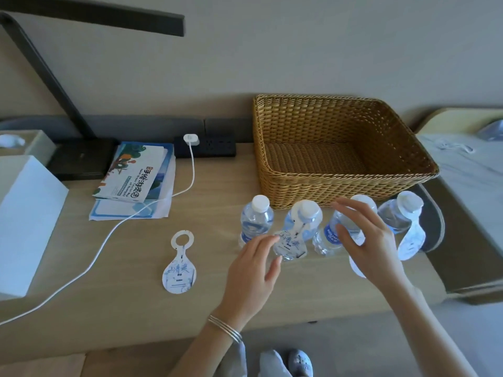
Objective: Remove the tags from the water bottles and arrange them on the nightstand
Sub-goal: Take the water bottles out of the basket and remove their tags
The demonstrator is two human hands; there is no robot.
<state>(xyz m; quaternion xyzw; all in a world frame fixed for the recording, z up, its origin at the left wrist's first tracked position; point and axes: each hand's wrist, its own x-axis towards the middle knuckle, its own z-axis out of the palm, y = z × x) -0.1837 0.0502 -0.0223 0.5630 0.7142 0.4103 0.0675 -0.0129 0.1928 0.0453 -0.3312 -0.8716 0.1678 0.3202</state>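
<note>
Nearest, at the bottom edge, a grey slipper (pixel 299 363) is seen on the floor. The left hand (pixel 253 270), w/ thin silver bangles (pixel 226 327) at the wrist, is held over the pale wooden counter (pixel 136 308). Its grip is apart, fingers relaxed, tips right by the 2nd bottle's tag; contact can't be told. The right hand (pixel 373 240) is held in front of the 3rd bottle, grip apart, fingers spread, nothing clamped.

Left of the hands, a loose white-and-blue paper tag w/ a ring hole (pixel 179 265) is laid flat on the counter. A white charging cable (pixel 109 240) is trailed across the counter's left part.

Four clear plastic water bottles w/ white caps are stood upright in a row, just in front of the basket:
- The 1st bottle (pixel 257 221), leftmost, carries no tag.
- The 2nd bottle (pixel 302 213) has a tag (pixel 290 244) hung on its neck.
- The 3rd bottle (pixel 326 238) is partly hidden by the right hand, and a tag end (pixel 356 268) is seen below that hand.
- The 4th bottle (pixel 394 216), rightmost, is tagged (pixel 412 240) and stood on a round dark tray (pixel 436 227).

Farther back:
- A brown woven wicker basket (pixel 340 183) is set vs. the wall.
- Printed brochures (pixel 136 175) lie to its left.
- A black power strip (pixel 212 145) holds a white plug (pixel 190 139).
- A black lamp base (pixel 81 159) and a white box (pixel 24 221) are at far left.
- A bed (pixel 462 172) is at right.
</note>
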